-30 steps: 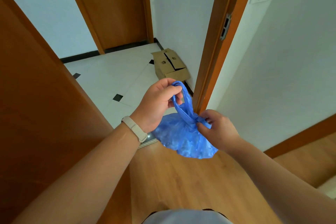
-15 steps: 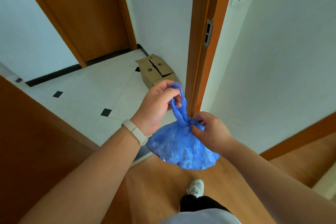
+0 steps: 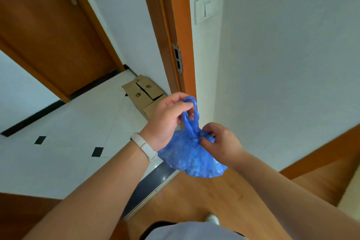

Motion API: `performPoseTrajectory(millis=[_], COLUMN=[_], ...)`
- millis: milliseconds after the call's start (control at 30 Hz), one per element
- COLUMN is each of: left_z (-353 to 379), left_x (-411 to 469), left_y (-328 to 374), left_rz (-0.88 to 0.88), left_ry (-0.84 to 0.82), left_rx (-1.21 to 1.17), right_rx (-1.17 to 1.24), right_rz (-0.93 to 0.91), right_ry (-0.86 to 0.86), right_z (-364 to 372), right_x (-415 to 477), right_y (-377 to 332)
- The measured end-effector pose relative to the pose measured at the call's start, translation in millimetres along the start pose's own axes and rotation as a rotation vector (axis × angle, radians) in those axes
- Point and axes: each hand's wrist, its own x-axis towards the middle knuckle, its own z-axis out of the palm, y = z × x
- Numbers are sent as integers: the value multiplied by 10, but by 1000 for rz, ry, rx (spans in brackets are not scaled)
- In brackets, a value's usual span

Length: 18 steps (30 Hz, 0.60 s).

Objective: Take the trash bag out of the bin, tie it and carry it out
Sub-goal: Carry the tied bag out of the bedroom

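The trash bag [image 3: 191, 157] is hanging in the air in front of the person, just short of the doorway, its blue film gathered into a twisted neck above a small rounded belly; it is looking light and soft, thin plastic that will crumple and stretch rather than hold a shape, and probably a little slippery where it is bunched. The left hand [image 3: 167, 121] is pinching the handle loop at the top, fingers closed on the strip and drawing it upward; the right hand [image 3: 221, 142] is clamping the neck at the knot, fingertips curled into the folds. The best hold is seeming to be that loop or the twisted neck, not the belly, which could tear or sag if squeezed. Beyond the hands, the door frame [image 3: 175, 31] is standing just ahead; a flattened cardboard box [image 3: 143, 93] is lying on the tiled floor [image 3: 64, 142] past the threshold.
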Motion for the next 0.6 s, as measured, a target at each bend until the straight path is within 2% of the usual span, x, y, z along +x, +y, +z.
performPoseTrajectory(millis=[200, 600], left_z=[416, 1010], left_x=[610, 1308], left_y=[14, -339], left_rz=[-91, -218], left_ry=[-83, -385], left_rx=[-125, -13], right_rx=[-7, 2], right_rz=[74, 248], right_ry=[104, 325], right_z=[-358, -581], right_x=[171, 158], right_y=[298, 864])
